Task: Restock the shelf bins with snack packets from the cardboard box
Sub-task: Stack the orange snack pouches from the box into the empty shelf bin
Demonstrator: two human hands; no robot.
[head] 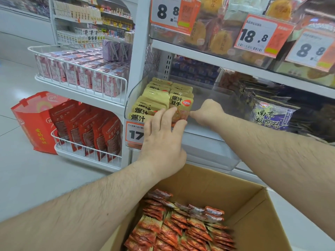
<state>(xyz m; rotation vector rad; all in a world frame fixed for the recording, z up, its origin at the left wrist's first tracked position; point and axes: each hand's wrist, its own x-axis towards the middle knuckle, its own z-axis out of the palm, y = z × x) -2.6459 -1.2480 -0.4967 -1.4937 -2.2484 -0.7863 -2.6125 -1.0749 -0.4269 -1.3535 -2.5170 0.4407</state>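
Observation:
A clear plastic shelf bin (208, 91) holds rows of yellow snack packets (155, 98) in its left part. One upright yellow packet (181, 104) stands at the front of the right row. My left hand (163, 136) lies over the bin's front wall, its fingers touching this packet's lower edge. My right hand (208, 111) is inside the bin to the packet's right, its fingers curled and touching the packet's side. Below, an open cardboard box (226, 192) holds several orange-red and yellow packets (181, 227).
A price tag (135, 134) hangs on the bin's front. Purple-black bags (270, 113) fill the neighbouring bin. White wire racks (81, 75) with red cartons and red pouches (87, 131) stand to the left. A red paper bag (34, 124) sits on the floor.

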